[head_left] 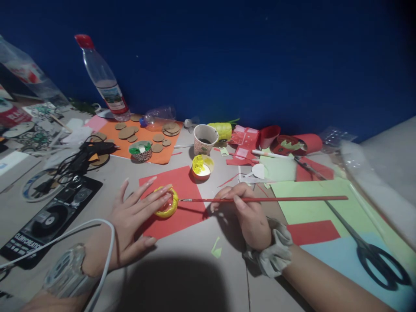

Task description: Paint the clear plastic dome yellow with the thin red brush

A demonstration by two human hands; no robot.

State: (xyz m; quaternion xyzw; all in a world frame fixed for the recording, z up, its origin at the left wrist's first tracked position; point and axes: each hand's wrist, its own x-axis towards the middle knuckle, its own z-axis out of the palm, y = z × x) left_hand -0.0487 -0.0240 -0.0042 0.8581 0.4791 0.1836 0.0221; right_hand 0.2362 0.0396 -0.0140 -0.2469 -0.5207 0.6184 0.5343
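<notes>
My right hand (248, 212) grips a long red paintbrush (286, 199), its tip pointing left at a yellow-painted ring (175, 204). The ring is round with a clear-looking middle and lies on a red paper sheet (190, 186). Over the ring's left part, my left hand (136, 216) lies with fingers spread, fingertips on or just above it. Whether they press on it I cannot tell. Just beyond the red sheet stands a small cut cup (203, 168) with yellow paint inside. Behind it is a paper cup (205, 139) of dark liquid.
Cardboard discs (127, 131) lie on orange paper (162, 151) near an upright bottle (108, 86). At left are a glue gun (100, 148) and a white cable (111, 247). Black scissors (367, 247) rest on coloured paper at right. A blue wall (227, 60) stands behind.
</notes>
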